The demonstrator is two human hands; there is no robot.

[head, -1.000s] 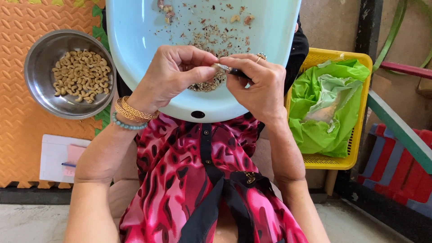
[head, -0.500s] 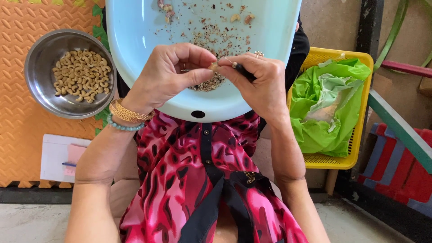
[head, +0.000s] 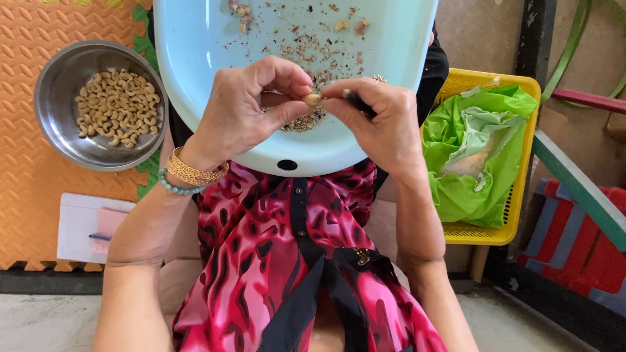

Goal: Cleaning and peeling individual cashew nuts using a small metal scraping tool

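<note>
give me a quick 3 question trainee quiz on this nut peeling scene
1. True or false: the round steel bowl of peeled pale nuts sits on the person's left.
2. Multiple choice: what lines the yellow plastic basket? A) a green plastic bag B) a red cloth C) newspaper
3. Fill in: the left hand pinches a small nut over the light blue plastic ____, where husk bits lie, while the right hand holds a dark thin tool.

Key: 1 true; 2 A, the green plastic bag; 3 basin.
</note>
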